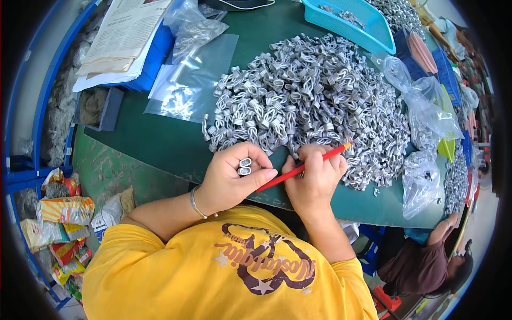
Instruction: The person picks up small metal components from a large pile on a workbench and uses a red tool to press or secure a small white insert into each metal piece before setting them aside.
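My left hand is closed at the near edge of the pile, two small grey metal pieces with oval, hollow ends showing between its fingers. Beside it, my right hand is closed around a slim red pencil, which slants up to the right and ends in a yellowish tip. The pencil's lower end comes close to my left thumb. Right behind both hands spreads a big heap of grey looped metal pieces; my right fingertips are at its front edge and partly hidden.
The green table carries a turquoise basket, a flat clear bag, and crumpled plastic bags on the right. Papers lie over a blue bin at left. Colourful packets fill a left shelf. Another person works at right.
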`<state>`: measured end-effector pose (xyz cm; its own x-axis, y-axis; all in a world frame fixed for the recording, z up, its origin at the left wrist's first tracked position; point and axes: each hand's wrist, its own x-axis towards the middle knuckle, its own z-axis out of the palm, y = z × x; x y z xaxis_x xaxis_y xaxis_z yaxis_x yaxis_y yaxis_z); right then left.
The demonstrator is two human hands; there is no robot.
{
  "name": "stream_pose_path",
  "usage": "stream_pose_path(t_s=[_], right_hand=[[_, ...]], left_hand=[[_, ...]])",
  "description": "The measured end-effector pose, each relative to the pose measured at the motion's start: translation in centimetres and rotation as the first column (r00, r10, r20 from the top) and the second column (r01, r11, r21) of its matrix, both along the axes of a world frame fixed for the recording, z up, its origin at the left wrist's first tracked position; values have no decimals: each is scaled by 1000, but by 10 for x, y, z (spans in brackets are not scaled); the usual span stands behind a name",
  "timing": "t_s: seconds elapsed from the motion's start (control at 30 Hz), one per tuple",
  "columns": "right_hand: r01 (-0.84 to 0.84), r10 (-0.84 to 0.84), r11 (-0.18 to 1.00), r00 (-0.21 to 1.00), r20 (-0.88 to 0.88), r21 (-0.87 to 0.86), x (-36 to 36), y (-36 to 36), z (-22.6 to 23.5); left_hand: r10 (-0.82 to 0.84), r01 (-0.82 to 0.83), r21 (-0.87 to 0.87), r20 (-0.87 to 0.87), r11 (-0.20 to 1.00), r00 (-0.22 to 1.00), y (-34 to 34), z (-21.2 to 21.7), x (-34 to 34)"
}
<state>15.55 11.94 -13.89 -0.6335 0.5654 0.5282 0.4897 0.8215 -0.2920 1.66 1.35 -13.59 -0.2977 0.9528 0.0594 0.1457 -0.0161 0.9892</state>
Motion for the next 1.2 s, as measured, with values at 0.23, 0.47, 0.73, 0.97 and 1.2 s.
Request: stream_pose_path(t_s=[0.23, 0.47, 0.73, 0.97, 1.2], right_hand=[[-429, -39, 615, 821, -569, -662, 21, -6, 6], [-567, -182, 269, 764, -619, -779, 32, -12, 13], [-643, -169, 281, 698, -696, -713, 33, -12, 8], [-647, -72, 378, 692, -718, -661, 35, -10, 4], [-644, -32, 402, 700, -713, -651, 35, -7, -1]], left_hand=[[70, -78, 103, 80, 992, 994, 1, -7, 4], [16, -13, 103, -23, 995, 1000, 3, 2, 2], [-18, 18, 154, 2, 988, 1000, 2, -3, 2], [-7, 10, 171, -22, 985, 1000, 4, -2, 3], [-29, 22, 118, 61, 993, 998, 2, 2, 2]])
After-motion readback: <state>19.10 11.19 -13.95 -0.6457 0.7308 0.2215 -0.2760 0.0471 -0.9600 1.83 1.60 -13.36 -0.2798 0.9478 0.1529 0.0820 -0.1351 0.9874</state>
